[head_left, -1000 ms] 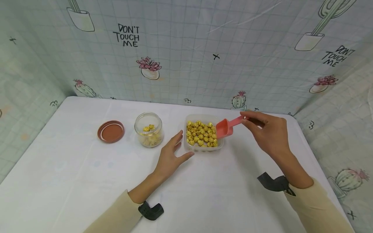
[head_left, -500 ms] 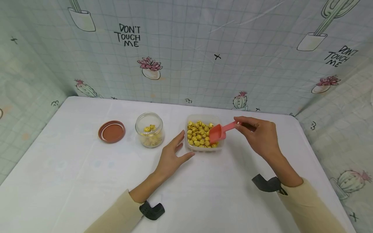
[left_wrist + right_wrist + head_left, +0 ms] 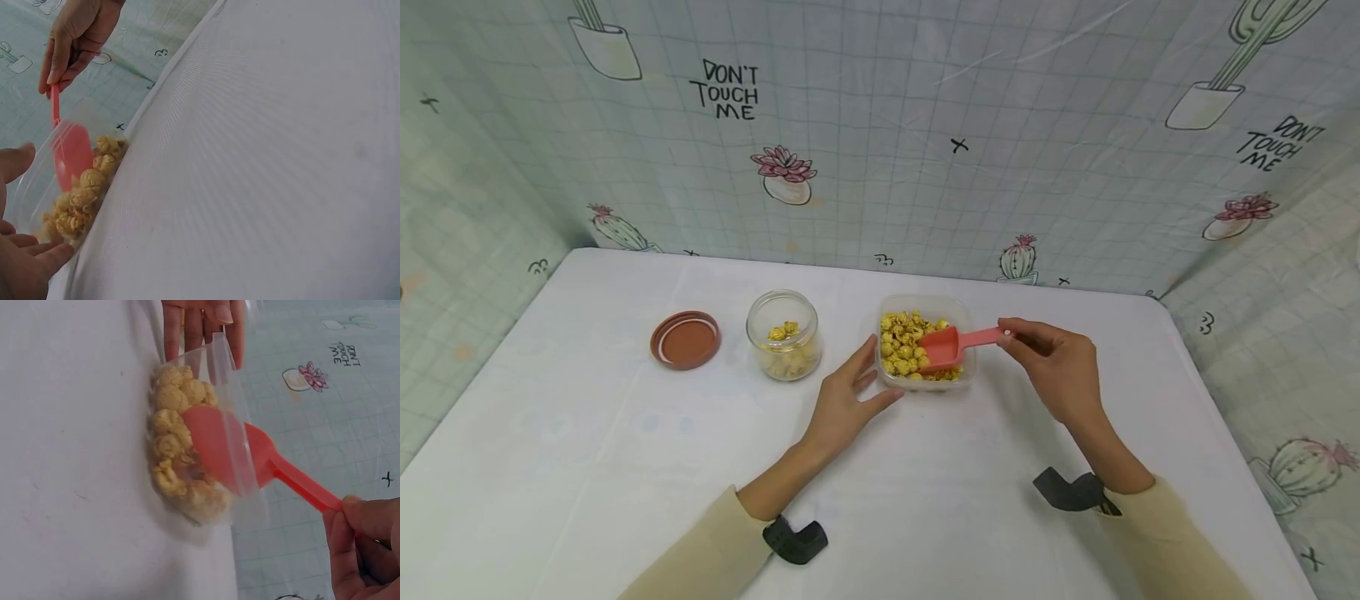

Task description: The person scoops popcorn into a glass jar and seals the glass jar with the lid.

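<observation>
A clear plastic container (image 3: 966, 375) holds yellow popcorn (image 3: 897, 337) on the white table. My right hand (image 3: 1060, 367) pinches the end of a pink scoop's handle between thumb and fingers. The bowl of the scoop (image 3: 943, 348) lies inside the container among the popcorn, its front edge toward the left side. In the right wrist view, the scoop (image 3: 219, 447) shows through the clear wall. My left hand (image 3: 842, 408) has its fingers spread along the container's left side, with the thumb by the near left corner. Its fingertips lie right at the wall in the left wrist view.
Left of the container stands an open glass jar (image 3: 783, 335) partly filled with popcorn. A reddish-brown lid (image 3: 686, 340) lies farther left. Behind the white table (image 3: 925, 500) hangs a patterned cloth (image 3: 865, 150) along its back edge.
My right hand has moved left and toward me, pushing the scoop from the container's right side into the popcorn. The left hand has stayed nearly still at the container's side.
</observation>
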Available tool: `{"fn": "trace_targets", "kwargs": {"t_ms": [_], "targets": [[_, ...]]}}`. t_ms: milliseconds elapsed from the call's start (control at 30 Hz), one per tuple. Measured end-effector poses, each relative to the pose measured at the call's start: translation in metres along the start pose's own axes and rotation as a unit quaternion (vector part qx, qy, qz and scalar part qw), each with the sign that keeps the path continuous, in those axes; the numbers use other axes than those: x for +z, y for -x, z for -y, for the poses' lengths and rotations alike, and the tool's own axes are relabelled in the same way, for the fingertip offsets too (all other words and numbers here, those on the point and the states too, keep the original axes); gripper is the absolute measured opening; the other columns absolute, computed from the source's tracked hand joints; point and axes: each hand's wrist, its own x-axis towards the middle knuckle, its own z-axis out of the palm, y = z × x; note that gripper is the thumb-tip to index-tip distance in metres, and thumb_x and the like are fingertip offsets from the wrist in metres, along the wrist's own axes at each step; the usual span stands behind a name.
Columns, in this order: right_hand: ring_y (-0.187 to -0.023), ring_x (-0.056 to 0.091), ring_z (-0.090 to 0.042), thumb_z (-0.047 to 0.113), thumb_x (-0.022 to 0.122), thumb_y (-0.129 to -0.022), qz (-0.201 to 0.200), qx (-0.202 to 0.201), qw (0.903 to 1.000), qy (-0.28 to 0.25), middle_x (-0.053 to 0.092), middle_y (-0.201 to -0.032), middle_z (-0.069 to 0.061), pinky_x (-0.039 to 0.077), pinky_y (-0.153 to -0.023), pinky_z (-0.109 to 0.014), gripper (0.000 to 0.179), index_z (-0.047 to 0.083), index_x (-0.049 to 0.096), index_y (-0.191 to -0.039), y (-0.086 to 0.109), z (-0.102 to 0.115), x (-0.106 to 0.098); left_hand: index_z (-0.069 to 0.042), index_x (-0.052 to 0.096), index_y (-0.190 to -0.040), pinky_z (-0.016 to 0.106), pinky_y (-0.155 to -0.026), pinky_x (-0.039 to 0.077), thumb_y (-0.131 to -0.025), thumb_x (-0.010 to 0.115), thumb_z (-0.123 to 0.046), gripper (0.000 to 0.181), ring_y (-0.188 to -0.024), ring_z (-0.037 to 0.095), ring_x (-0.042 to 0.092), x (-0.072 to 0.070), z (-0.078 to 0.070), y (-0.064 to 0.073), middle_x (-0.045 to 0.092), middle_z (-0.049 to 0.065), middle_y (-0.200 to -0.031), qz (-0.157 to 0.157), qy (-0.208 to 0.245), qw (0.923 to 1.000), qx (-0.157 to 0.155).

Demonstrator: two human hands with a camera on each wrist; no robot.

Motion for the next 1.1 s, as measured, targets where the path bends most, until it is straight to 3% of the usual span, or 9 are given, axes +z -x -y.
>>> {"fn": "trace_targets", "kwargs": {"t_ms": [233,367,467,667,900,1100], "targets": [[-0.083,0.056,-0.02,0.039,0.071,-0.085,-0.005,0.046,0.9969,-0.063,0.068,-0.1,-0.004,0.046,-0.05,-0.021,0.034,0.017,0.074,-0.11,0.005,-0.016,0.018,0.0,0.03,-0.148,0.027,-0.098,0.045,-0.087,0.072,-0.022,0.078,-0.131,0.02,0.042,0.001,0.002,-0.001,0.034,0.011,-0.15,-0.01,-0.005,0.9999,0.009],[-0.086,0.059,-0.017,0.043,0.071,-0.084,-0.009,0.046,0.9953,-0.085,0.069,-0.104,-0.002,0.048,-0.05,-0.021,0.034,0.022,0.074,-0.11,0.006,-0.044,0.038,0.001,0.03,-0.148,0.027,-0.097,0.046,-0.089,0.069,-0.021,0.074,-0.128,0.024,0.046,0.001,0.003,-0.002,0.036,0.015,-0.148,-0.014,0.001,0.9997,0.019],[-0.089,0.061,-0.014,0.046,0.071,-0.083,-0.007,0.059,0.9941,-0.091,0.069,-0.107,0.0,0.051,-0.056,-0.018,0.035,0.025,0.074,-0.111,0.007,-0.053,0.045,0.0,0.03,-0.148,0.028,-0.096,0.047,-0.09,0.068,-0.018,0.072,-0.125,0.026,0.049,0.002,0.003,-0.002,0.037,0.018,-0.146,-0.014,0.007,0.9997,0.02],[-0.097,0.064,-0.014,0.04,0.073,-0.084,0.006,0.125,0.9836,-0.13,0.068,-0.111,-0.002,0.054,-0.075,-0.017,0.037,0.018,0.073,-0.113,0.015,-0.025,0.04,0.004,0.03,-0.146,0.038,-0.097,0.047,-0.09,0.067,-0.01,0.069,-0.121,0.033,0.052,0.003,-0.002,-0.003,0.039,0.023,-0.144,-0.015,0.008,0.9998,0.012],[-0.094,0.066,-0.012,0.026,0.075,-0.084,-0.022,0.168,0.967,-0.19,0.07,-0.106,-0.001,0.055,-0.073,-0.021,0.031,0.014,0.073,-0.112,0.02,-0.007,0.044,0.014,0.03,-0.142,0.047,-0.096,0.046,-0.09,0.064,-0.002,0.064,-0.118,0.041,0.051,-0.002,-0.037,0.005,0.038,0.032,-0.14,-0.016,-0.004,0.9996,0.022],[-0.094,0.068,-0.017,0.018,0.076,-0.084,-0.034,0.192,0.9396,-0.281,0.069,-0.109,-0.006,0.053,-0.084,-0.022,0.032,0.007,0.071,-0.113,0.022,-0.009,0.044,0.014,0.031,-0.141,0.047,-0.096,0.046,-0.09,0.064,-0.001,0.063,-0.12,0.041,0.051,-0.002,-0.04,0.006,0.039,0.032,-0.14,-0.019,-0.007,0.9995,0.025]]}}
